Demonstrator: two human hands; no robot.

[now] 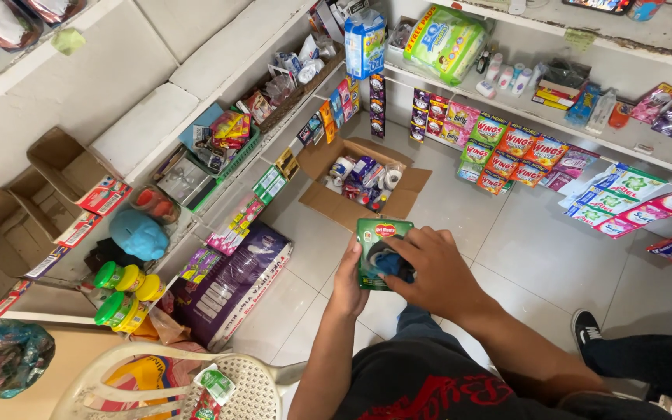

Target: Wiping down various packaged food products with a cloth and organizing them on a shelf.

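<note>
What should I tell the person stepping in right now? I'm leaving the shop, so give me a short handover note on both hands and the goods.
Left hand grips the green pouch from its left edge, held above the tiled floor.
Right hand lies across the pouch's front, fingers on it.
Open cardboard box of small packs sits on the floor ahead, below the shelves.
Done: pouch is in hand.
Left: pouch not yet set down anywhere.

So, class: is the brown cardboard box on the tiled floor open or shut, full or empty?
Open and partly filled: the brown cardboard box has its flaps spread outward, and small packaged goods show inside.
</note>
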